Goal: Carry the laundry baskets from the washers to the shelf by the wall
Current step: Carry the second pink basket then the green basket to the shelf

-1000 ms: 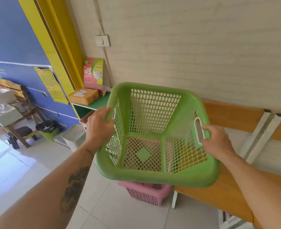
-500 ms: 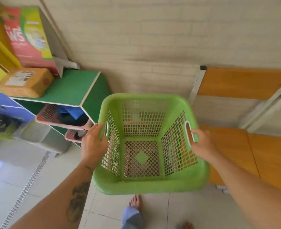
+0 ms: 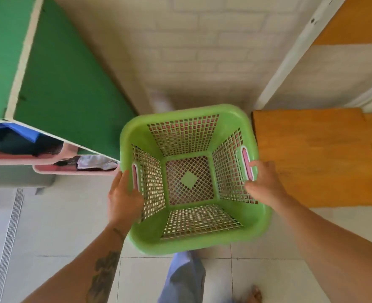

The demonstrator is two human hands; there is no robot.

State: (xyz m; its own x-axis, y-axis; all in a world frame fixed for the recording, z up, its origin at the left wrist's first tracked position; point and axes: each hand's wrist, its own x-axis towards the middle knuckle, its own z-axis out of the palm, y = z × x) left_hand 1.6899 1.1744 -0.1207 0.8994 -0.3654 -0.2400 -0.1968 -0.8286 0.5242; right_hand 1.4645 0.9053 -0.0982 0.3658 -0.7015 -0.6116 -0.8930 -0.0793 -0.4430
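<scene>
I look straight down into an empty green mesh laundry basket, low over the floor between a green shelf and a wooden bench. Pink shows through its mesh and both handle slots, from a pink basket directly under it. My left hand clasps the left rim just below the handle. My right hand holds the right rim at the handle, fingers outside the slot.
Two pink baskets with clothes stick out of the shelf's compartments. A white brick wall is straight ahead, and a white metal post runs up the bench. A floor drain lies at the left. My trouser leg is below the basket.
The green basket has come down from chest height toward the floor, over the pink basket. My view has tilted downward. My fingers have come out of the handle slots.
</scene>
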